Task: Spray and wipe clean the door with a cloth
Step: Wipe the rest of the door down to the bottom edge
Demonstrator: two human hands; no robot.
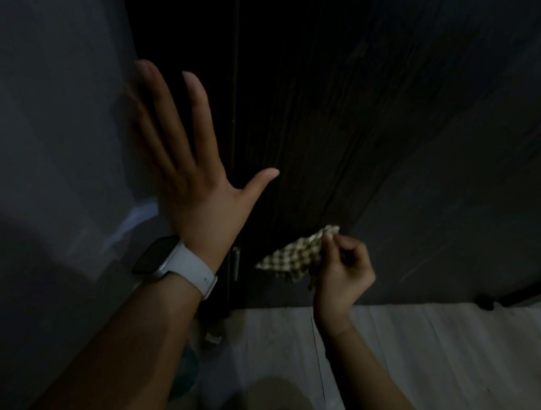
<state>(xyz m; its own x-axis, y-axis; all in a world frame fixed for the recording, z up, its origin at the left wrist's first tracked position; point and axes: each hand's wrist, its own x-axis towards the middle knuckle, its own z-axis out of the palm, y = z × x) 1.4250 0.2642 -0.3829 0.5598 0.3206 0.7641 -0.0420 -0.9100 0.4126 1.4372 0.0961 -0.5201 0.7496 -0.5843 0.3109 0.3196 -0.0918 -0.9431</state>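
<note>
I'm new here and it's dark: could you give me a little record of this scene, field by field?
place: dim spot at a dark door, pale floor below
left hand: open, fingers spread, at the door's left edge
wrist: white watch
right hand: pinches a checked cloth low at the door
spray bottle: none clearly seen
cloth contact with door: cannot tell

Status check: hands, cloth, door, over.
Left hand open, fingers spread. Right hand pinching checkered cloth low by dark door. No spray bottle seen.
</note>
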